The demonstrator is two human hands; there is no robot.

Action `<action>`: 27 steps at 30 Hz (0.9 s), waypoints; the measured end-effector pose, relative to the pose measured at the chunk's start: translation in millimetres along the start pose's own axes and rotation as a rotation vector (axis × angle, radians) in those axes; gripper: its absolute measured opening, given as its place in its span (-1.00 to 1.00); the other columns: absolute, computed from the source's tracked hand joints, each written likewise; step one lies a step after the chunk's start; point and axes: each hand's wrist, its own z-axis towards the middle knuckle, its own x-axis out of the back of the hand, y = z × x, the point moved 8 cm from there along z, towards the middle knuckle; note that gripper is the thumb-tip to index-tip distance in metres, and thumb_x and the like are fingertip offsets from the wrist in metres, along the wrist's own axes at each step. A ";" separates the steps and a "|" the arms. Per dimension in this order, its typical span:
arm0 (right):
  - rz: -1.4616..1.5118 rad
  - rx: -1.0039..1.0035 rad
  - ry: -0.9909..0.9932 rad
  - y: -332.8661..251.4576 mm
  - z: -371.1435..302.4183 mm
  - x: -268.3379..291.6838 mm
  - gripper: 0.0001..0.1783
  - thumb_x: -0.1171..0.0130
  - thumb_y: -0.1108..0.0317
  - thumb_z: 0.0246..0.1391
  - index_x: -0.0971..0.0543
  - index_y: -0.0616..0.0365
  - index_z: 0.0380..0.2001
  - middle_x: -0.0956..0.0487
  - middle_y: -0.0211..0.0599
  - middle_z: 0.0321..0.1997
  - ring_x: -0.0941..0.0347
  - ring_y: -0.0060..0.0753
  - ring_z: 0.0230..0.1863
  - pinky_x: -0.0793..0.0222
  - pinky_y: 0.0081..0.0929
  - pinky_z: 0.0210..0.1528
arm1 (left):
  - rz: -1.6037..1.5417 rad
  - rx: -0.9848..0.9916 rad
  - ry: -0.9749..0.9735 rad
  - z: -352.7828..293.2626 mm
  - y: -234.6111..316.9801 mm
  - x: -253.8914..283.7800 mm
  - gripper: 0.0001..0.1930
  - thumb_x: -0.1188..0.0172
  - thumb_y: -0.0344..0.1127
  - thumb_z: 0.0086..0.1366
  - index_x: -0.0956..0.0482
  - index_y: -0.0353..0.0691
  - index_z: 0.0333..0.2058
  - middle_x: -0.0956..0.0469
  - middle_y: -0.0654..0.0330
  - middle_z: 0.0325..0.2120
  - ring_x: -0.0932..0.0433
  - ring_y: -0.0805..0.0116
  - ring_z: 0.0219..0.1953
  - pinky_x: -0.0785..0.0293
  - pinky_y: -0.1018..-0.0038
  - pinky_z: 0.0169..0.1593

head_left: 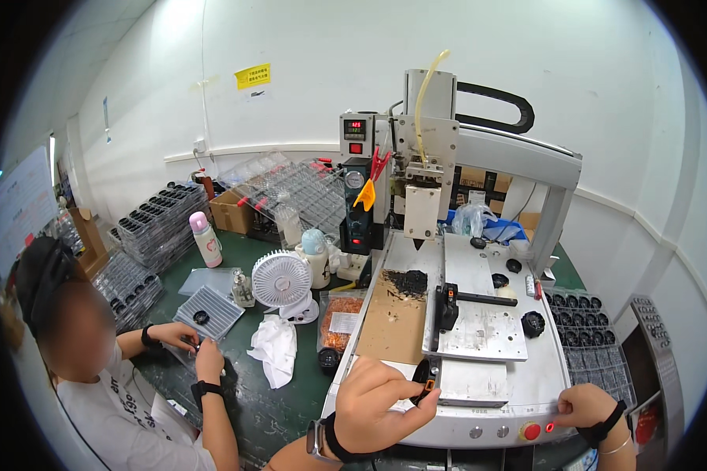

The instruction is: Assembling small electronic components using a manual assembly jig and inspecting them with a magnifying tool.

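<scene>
My left hand (381, 408) pinches a small black plastic part (424, 375) with an orange piece on it, over the front of a benchtop machine. Beyond the fingers sits a metal fixture plate (483, 343) with a black clamp block (448, 304) and a black bar (487, 299). The machine's white head (422, 210), with a dark pointed tip below, hangs over the bed. On the right, my right hand (591, 407) is curled at the front panel, its fingertips close to a red-lit button (550, 428). I see nothing held in it. A red knob (530, 431) is beside that button.
At left, a co-worker (78, 330) handles something small near a clear tray (210, 312). Between us stand a white fan (281, 281), a white cloth (275, 349) and a bag of orange bits (341, 322). Trays of black round parts (581, 322) lie right of the machine.
</scene>
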 end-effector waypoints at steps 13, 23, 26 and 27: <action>-0.164 0.059 -0.157 -27.8 12.6 1.9 -0.59 -0.32 0.03 -0.28 -0.52 0.15 -0.52 -0.53 -0.19 -0.53 -0.48 -0.14 -0.47 -0.37 -0.33 -0.40 | 0.036 -0.012 -0.013 -6.6 3.3 12.9 -0.78 -0.44 -0.46 -0.29 -0.56 -0.23 -0.60 -0.41 0.27 -0.68 -0.32 0.36 -0.65 -0.18 0.49 -0.53; -0.158 -0.018 0.541 -21.2 130.1 89.1 -0.56 -0.25 0.15 -0.27 -0.53 0.29 -0.34 -0.52 0.10 -0.37 -0.47 0.05 -0.23 -0.40 -0.21 -0.11 | 0.779 0.492 -0.124 -122.2 -105.2 116.2 -0.83 -0.37 -0.38 -0.17 -0.53 -0.24 -0.61 -0.44 0.16 -0.64 -0.42 0.18 -0.57 -0.28 0.35 -0.44; -0.124 -0.153 0.322 3.2 170.5 74.2 -0.35 -0.28 0.05 -0.31 -0.52 0.31 -0.16 -0.55 0.08 -0.22 -0.46 0.03 -0.13 -0.37 -0.25 -0.04 | 1.034 0.586 -0.395 -162.7 -134.2 127.5 -0.79 -0.29 -0.22 0.01 -0.57 -0.24 -0.47 -0.52 0.11 -0.53 -0.51 0.16 -0.51 -0.40 0.33 -0.40; -0.099 -0.119 0.272 6.3 176.0 70.6 -0.32 -0.29 0.05 -0.33 -0.51 0.29 -0.12 -0.55 0.08 -0.18 -0.47 0.01 -0.12 -0.37 -0.29 -0.02 | 1.171 0.621 -0.596 -178.0 -143.9 125.2 -0.70 -0.20 -0.09 0.18 -0.63 -0.23 -0.34 -0.61 0.07 -0.41 -0.59 0.15 -0.44 -0.49 0.29 -0.35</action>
